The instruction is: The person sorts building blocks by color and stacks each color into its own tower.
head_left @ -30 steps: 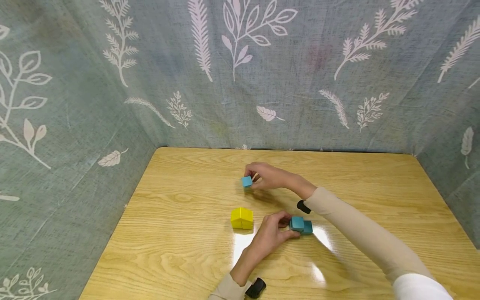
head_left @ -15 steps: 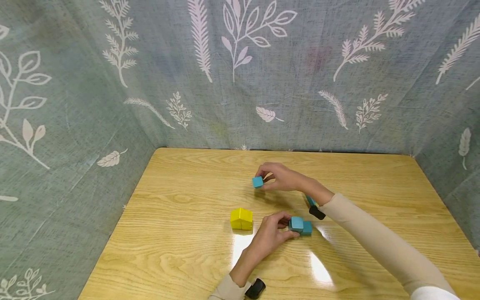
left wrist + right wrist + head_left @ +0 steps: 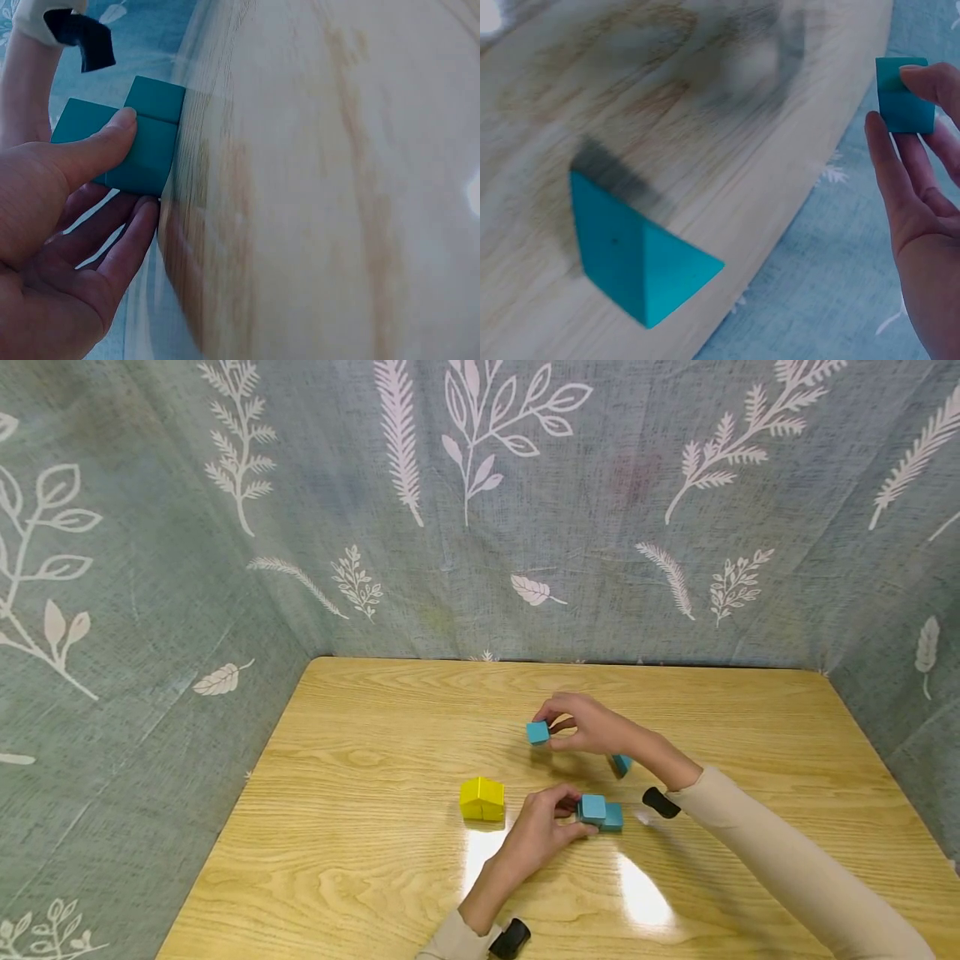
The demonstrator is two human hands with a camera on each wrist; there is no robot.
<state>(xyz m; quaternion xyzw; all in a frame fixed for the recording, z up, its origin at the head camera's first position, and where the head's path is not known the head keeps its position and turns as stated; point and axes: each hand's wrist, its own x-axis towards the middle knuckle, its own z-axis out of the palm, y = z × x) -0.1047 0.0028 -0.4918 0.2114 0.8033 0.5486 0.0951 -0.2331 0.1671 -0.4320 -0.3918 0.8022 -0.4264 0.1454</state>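
Note:
At mid-table my left hand (image 3: 534, 833) grips a small stack of teal cubes between thumb and fingers. The upper cube (image 3: 593, 809) sits on a lower one, and another teal cube (image 3: 613, 817) stands against its far side. In the left wrist view the thumb lies across the side of the lower cube (image 3: 146, 161). Further back, my right hand (image 3: 592, 727) pinches a loose teal cube (image 3: 537, 732), held above the table. A teal triangular block (image 3: 619, 251) rests on the table under the right forearm, partly hidden in the head view.
A yellow house-shaped group of blocks (image 3: 482, 799) stands left of the left hand. Wood-grain tabletop (image 3: 360, 760) surrounds everything, with a leaf-patterned grey-blue cloth (image 3: 450, 593) hanging behind and at the sides. Black wrist cameras (image 3: 662, 802) sit on both wrists.
My right hand has moved right and slightly nearer with its cube, and the triangular block has come into sight under the forearm. The left hand has stayed on the stack.

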